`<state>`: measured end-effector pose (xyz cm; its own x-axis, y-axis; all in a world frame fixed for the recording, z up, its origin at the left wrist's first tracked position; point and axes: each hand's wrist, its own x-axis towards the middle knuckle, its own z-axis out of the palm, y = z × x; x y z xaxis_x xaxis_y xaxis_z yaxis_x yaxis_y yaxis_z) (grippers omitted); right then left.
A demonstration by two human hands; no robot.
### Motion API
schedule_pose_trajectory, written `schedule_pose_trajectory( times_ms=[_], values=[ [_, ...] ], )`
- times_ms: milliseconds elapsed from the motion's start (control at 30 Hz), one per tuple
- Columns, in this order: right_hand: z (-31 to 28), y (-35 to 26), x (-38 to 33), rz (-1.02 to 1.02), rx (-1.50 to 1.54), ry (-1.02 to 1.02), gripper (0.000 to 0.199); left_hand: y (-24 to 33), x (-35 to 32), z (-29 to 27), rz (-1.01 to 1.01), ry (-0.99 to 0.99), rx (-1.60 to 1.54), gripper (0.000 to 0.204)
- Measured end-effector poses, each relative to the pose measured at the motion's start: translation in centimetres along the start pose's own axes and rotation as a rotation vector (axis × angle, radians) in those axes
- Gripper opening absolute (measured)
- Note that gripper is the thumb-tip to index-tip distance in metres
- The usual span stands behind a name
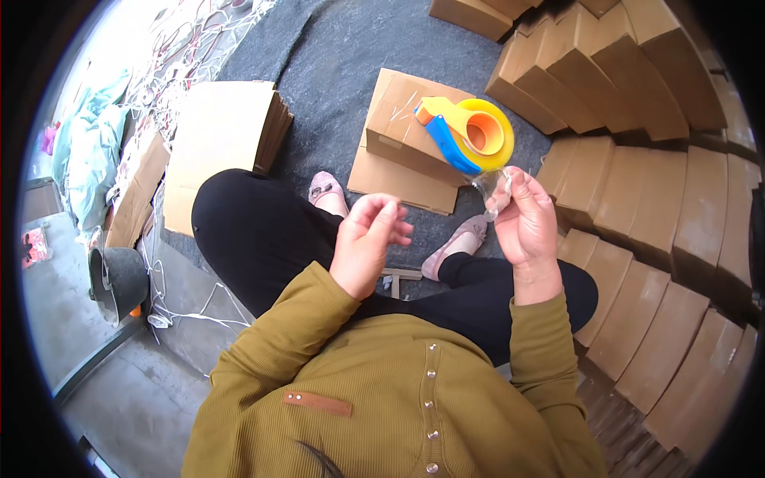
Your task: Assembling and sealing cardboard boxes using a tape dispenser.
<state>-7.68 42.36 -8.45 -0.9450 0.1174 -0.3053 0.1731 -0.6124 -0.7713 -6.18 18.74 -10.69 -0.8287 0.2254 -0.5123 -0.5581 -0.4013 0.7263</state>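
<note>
My right hand [526, 227] pinches a crumpled bit of clear tape [496, 196] between thumb and fingers. Just beyond it, a yellow, orange and blue tape dispenser [444, 127] with a yellow-edged roll rests on a cardboard box [398, 115]. My left hand [370, 243] is raised in front of my lap, its fingers curled and the thumb close to them. Whatever may be between those fingertips is hidden. It touches neither the box nor the dispenser.
Stacked cardboard boxes [637, 187] line the right side. A pile of flat cardboard [215, 135] stands left of my knee. A dark bucket [118, 279], pale plastic bags [92, 151] and tangled cords [195, 44] lie farther left. Grey matting [335, 56] covers the floor ahead.
</note>
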Motion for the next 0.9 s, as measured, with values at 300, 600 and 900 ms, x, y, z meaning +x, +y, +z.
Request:
schedule_pose_trajectory(
  times_ms=[300,600,900],
  values=[
    [3.9,2.7,-3.0,-0.214,-0.379,0.149,0.009,-1.6,0.1,4.5,0.258,-0.327,-0.004,0.023],
    [3.8,4.1,-4.6,-0.887,-1.339,-0.036,0.024,-0.5,-0.2,4.3,-0.164,-0.228,-0.378,0.033],
    [1.3,2.1,-3.9,-0.003,-0.019,0.089,0.015,-0.3,-1.0,2.5,0.571,-0.226,0.567,0.034]
  ],
)
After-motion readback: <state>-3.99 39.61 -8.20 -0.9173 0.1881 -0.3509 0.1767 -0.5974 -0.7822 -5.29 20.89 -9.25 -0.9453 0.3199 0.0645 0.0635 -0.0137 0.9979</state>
